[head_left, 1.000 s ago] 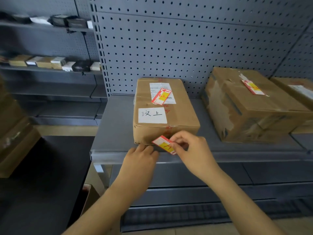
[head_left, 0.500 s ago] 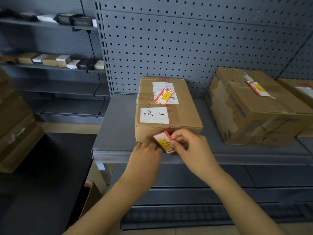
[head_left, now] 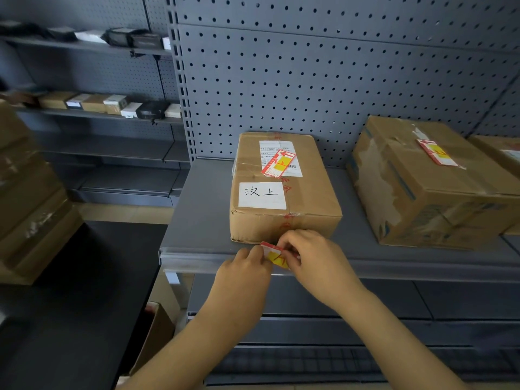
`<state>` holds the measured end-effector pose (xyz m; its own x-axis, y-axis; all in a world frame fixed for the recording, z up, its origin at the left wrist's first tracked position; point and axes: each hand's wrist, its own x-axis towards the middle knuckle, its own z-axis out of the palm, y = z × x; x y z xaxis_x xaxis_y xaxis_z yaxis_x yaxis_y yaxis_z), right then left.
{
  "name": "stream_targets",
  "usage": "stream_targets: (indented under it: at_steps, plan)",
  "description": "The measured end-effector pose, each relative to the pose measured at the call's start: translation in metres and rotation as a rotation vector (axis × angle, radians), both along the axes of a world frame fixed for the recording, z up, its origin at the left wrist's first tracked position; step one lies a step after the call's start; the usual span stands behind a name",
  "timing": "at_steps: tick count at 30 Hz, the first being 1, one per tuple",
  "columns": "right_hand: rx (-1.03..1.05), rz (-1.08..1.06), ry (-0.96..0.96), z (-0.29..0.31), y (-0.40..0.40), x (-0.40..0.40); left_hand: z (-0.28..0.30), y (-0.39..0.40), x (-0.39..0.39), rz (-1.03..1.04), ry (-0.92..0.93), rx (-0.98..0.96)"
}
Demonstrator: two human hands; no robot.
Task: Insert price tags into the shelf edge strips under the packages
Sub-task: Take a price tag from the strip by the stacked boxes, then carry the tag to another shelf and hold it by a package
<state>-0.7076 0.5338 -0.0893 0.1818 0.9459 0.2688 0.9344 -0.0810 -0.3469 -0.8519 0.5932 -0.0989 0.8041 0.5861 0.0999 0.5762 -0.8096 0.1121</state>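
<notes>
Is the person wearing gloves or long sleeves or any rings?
No. The left hand and right hand are bare, with no gloves or rings showing. Both forearms are uncovered as far as the picture's bottom edge, and there is no watch or bracelet on either wrist.

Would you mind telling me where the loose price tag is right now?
The price tag sits low in the centre of the head view, pinched between the left hand and right hand at the shelf edge strip, below the labelled package.
</notes>
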Motion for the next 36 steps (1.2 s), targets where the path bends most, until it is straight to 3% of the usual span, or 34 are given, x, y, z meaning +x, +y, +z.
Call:
stream_targets:
  at_steps: [15,20,25,36]
  plan:
    - [-0.067,-0.08,-0.038,0.013,-0.012,0.004,0.017,0.005,0.007,0.09,-0.037,-0.013]
    - [-0.032,-0.162,-0.081,0.02,-0.03,0.016,0.029,0.006,0.026,-0.029,-0.119,0.065]
    - [-0.043,-0.278,-0.072,0.029,-0.064,0.032,0.047,-0.011,0.058,-0.21,-0.194,0.025]
    - [-0.075,-0.706,-0.093,0.047,-0.211,0.102,0.064,-0.119,0.192,-0.631,-0.192,0.109]
